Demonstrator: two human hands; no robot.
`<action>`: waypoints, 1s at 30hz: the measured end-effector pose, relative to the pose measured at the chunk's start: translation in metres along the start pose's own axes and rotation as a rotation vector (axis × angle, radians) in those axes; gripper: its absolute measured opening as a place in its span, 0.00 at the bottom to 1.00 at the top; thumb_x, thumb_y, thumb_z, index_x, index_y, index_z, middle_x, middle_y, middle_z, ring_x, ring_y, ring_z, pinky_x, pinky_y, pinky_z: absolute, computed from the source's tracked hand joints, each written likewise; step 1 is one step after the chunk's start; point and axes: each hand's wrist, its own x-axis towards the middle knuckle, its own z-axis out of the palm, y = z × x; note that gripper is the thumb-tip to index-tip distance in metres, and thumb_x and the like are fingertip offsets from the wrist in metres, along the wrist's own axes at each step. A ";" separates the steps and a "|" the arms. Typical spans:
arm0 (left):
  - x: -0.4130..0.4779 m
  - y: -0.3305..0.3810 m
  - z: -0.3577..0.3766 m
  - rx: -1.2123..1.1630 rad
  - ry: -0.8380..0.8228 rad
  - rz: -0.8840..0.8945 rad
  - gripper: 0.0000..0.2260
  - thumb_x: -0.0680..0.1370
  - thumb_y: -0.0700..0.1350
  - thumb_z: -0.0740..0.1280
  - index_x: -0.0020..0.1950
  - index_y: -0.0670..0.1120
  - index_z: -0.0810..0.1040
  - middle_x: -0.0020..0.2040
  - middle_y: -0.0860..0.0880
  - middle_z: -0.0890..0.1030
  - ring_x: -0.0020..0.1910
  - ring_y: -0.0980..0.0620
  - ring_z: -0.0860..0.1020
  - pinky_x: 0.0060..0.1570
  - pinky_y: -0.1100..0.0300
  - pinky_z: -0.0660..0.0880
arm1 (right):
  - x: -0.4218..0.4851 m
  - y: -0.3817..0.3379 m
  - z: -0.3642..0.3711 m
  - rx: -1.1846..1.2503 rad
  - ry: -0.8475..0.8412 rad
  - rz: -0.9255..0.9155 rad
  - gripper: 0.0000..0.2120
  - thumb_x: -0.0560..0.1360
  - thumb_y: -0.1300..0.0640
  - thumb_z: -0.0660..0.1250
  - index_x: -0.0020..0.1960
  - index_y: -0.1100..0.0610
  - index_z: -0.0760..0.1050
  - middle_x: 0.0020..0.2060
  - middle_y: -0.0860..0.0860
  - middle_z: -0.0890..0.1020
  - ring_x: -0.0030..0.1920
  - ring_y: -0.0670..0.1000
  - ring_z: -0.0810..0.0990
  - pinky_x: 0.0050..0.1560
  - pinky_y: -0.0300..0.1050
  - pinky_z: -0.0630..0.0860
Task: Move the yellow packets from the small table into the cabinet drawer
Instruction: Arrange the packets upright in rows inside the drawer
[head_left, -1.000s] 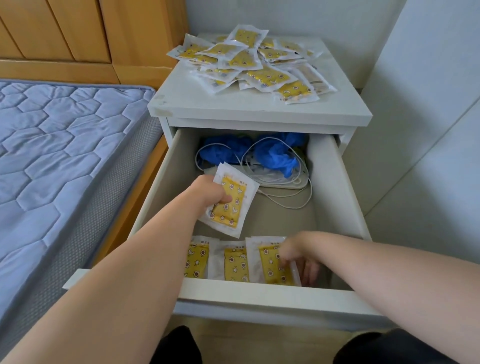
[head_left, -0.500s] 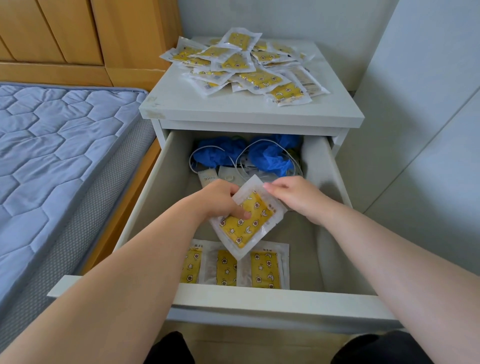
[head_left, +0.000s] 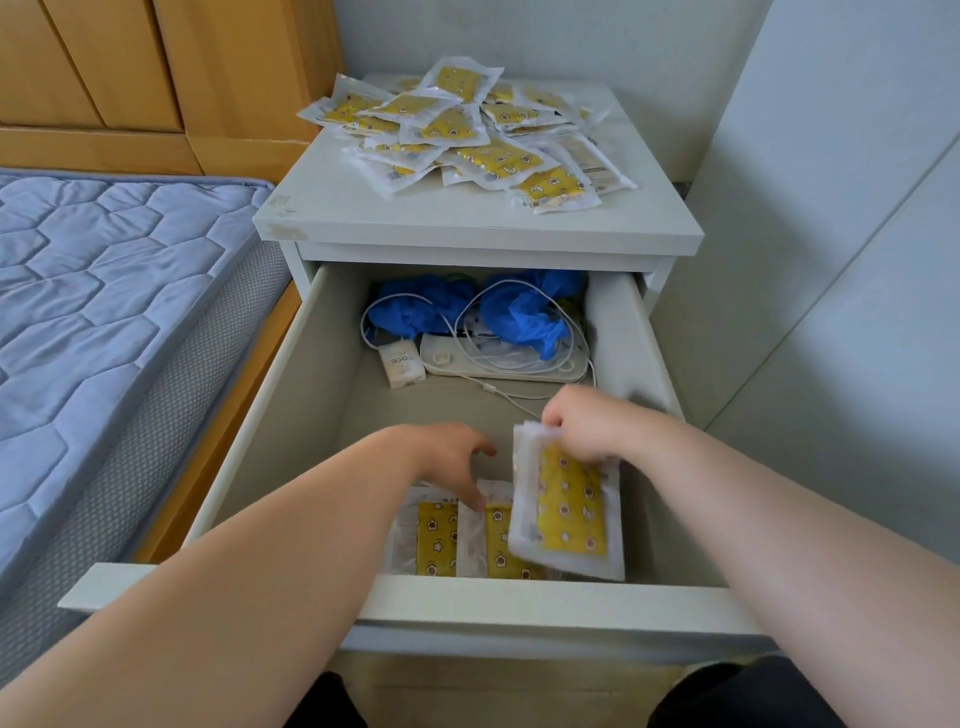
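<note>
A pile of several yellow packets (head_left: 467, 135) lies on the white small table (head_left: 467, 218). Below it the cabinet drawer (head_left: 519, 603) stands pulled out. My right hand (head_left: 587, 426) pinches the top edge of one yellow packet (head_left: 571, 512) and holds it low over the front right of the drawer. My left hand (head_left: 447, 457) hovers with relaxed fingers just above the row of packets (head_left: 441, 535) lying flat at the drawer's front; a fingertip is near their top edge.
At the back of the drawer lie blue gloves (head_left: 519, 312), a tangle of white cable (head_left: 493, 353), a white flat device (head_left: 498, 366) and a small white box (head_left: 402, 364). A bed with a blue quilted mattress (head_left: 104, 291) stands to the left; a white wall is on the right.
The packet passed from my left hand to my right hand, which carried it down to the drawer's front right. My left hand let go and dropped toward the packet row.
</note>
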 end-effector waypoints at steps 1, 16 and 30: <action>0.004 0.004 0.002 0.038 0.000 0.016 0.36 0.72 0.51 0.74 0.76 0.50 0.61 0.73 0.50 0.67 0.69 0.48 0.68 0.67 0.53 0.67 | 0.000 -0.004 0.005 -0.081 -0.072 -0.005 0.10 0.74 0.69 0.59 0.41 0.59 0.75 0.35 0.53 0.73 0.33 0.51 0.71 0.27 0.39 0.65; 0.015 0.019 0.015 0.209 -0.025 0.080 0.29 0.72 0.50 0.74 0.70 0.48 0.69 0.66 0.48 0.74 0.63 0.46 0.73 0.62 0.52 0.71 | 0.010 -0.006 0.036 -0.435 -0.473 -0.026 0.24 0.72 0.46 0.71 0.62 0.61 0.75 0.58 0.55 0.79 0.50 0.55 0.78 0.53 0.47 0.75; -0.025 0.043 -0.024 0.231 0.335 0.033 0.19 0.78 0.47 0.65 0.69 0.49 0.71 0.67 0.48 0.73 0.65 0.47 0.72 0.62 0.53 0.71 | -0.038 -0.004 -0.008 -0.358 0.278 -0.108 0.11 0.75 0.66 0.58 0.55 0.60 0.75 0.51 0.55 0.76 0.53 0.56 0.76 0.46 0.48 0.72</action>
